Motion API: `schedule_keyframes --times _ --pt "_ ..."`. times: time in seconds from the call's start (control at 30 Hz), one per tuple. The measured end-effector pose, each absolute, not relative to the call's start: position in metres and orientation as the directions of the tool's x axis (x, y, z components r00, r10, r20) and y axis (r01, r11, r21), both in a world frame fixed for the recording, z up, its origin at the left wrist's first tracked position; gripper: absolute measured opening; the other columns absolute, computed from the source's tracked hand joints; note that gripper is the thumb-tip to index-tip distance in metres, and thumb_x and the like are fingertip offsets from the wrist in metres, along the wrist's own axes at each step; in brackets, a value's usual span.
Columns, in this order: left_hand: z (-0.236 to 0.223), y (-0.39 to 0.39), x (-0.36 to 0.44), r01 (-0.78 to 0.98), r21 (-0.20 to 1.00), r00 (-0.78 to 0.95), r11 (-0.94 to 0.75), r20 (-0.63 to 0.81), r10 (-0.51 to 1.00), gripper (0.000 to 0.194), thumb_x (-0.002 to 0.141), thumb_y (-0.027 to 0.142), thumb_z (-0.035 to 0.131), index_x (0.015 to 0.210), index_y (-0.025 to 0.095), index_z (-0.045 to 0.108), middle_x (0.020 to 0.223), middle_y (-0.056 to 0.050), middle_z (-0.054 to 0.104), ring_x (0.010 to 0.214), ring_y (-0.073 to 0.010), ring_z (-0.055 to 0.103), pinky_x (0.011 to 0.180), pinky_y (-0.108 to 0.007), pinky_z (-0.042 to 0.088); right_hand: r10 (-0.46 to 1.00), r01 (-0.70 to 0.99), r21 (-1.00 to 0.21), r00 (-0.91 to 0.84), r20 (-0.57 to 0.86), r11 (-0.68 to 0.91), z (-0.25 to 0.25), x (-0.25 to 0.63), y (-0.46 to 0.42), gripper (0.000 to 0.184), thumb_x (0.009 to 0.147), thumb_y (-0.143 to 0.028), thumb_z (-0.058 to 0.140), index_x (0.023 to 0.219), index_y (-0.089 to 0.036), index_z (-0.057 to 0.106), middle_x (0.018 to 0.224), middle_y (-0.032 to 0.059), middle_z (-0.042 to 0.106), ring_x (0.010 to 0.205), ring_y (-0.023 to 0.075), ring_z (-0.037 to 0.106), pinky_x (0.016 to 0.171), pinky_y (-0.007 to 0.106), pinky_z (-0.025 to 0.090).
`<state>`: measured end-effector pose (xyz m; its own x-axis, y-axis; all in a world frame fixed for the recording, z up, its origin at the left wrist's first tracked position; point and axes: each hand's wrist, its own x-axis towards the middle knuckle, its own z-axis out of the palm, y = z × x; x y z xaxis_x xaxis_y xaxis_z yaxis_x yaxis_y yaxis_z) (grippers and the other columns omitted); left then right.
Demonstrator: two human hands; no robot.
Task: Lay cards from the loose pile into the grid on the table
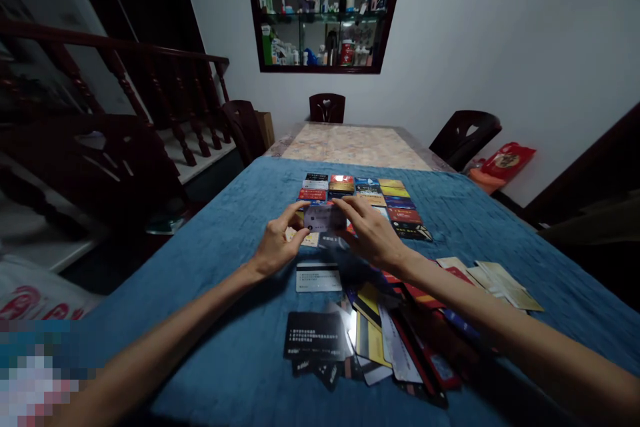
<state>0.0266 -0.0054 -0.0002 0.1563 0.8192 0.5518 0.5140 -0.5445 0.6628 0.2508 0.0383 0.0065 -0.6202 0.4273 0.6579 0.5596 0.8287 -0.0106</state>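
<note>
Between my two hands I hold up a pale grey plastic card [323,219], its face toward me. My left hand [283,240] pinches its left end between thumb and forefinger. At the other end my right hand [367,230] grips it, with the thumb partly hidden. Behind it lie rows of overlapping cards [370,195] in several colours, partly covered by my hands. Nearer to me a white card with a black stripe [319,277] lies alone. A loose heap of cards [370,337] spreads below my right forearm, with a black card [315,335] on its left side.
A blue cloth [215,280] covers the near part of the table; the bare marbled top [350,140] shows beyond. More pale cards [505,285] lie to the right. Dark chairs [465,137] stand around, and a wall cabinet [325,13] holds bottles and a plush toy.
</note>
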Motion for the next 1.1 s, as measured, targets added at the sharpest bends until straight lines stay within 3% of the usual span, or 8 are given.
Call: schedule_keyframes --times 0.27,0.47,0.6,0.8,1.1 --pt "0.004 0.05 0.006 0.697 0.375 0.309 -0.611 0.612 0.728 0.054 0.08 0.014 0.066 0.132 0.015 0.051 0.101 -0.007 0.065 0.09 -0.0192 0.061 0.086 -0.035 0.052 0.521 0.6 -0.056 -0.64 0.565 0.798 0.017 0.241 0.089 0.044 0.084 -0.019 0.064 0.126 -0.017 0.051 0.121 0.0156 0.057 0.109 0.0286 0.055 0.087 0.041 0.051" --pt "0.009 0.097 -0.004 0.757 0.232 0.424 -0.611 0.537 0.729 0.048 0.082 0.015 0.064 0.127 0.011 0.052 0.104 -0.01 0.059 0.095 -0.0221 0.058 0.089 -0.038 0.052 0.591 0.678 -0.017 -0.627 0.508 0.735 0.023 0.229 0.124 0.04 0.084 -0.03 0.067 0.12 -0.016 0.058 0.118 0.0152 0.055 0.104 0.028 0.051 0.085 0.038 0.047" --pt "0.011 0.128 -0.003 0.795 0.186 0.444 -0.578 0.471 0.762 0.041 0.082 0.015 0.059 0.122 0.011 0.054 0.106 -0.012 0.058 0.097 -0.024 0.057 0.09 -0.039 0.051 0.625 0.691 -0.003 -0.653 0.427 0.723 0.027 0.223 0.152 0.041 0.086 -0.034 0.065 0.121 -0.013 0.059 0.117 0.0158 0.056 0.104 0.0281 0.05 0.086 0.037 0.044" --pt "0.012 0.173 -0.001 0.865 0.157 0.398 -0.477 0.365 0.842 0.031 0.079 0.015 0.056 0.11 0.011 0.058 0.103 -0.012 0.058 0.094 -0.0243 0.058 0.089 -0.036 0.05 0.699 0.739 0.032 -0.649 0.301 0.673 0.027 0.216 0.192 0.039 0.087 -0.024 0.061 0.124 -0.012 0.06 0.121 0.0156 0.059 0.108 0.0276 0.051 0.089 0.035 0.042" --pt "0.008 0.218 0.004 0.916 0.124 0.357 -0.381 0.177 0.917 0.033 0.076 0.019 0.058 0.107 0.011 0.064 0.105 -0.01 0.064 0.098 -0.023 0.06 0.088 -0.028 0.05 0.769 0.78 0.11 -0.626 0.129 0.616 0.013 0.204 0.231 0.032 0.091 -0.028 0.058 0.12 -0.018 0.067 0.124 0.0133 0.065 0.112 0.0266 0.054 0.094 0.033 0.038"
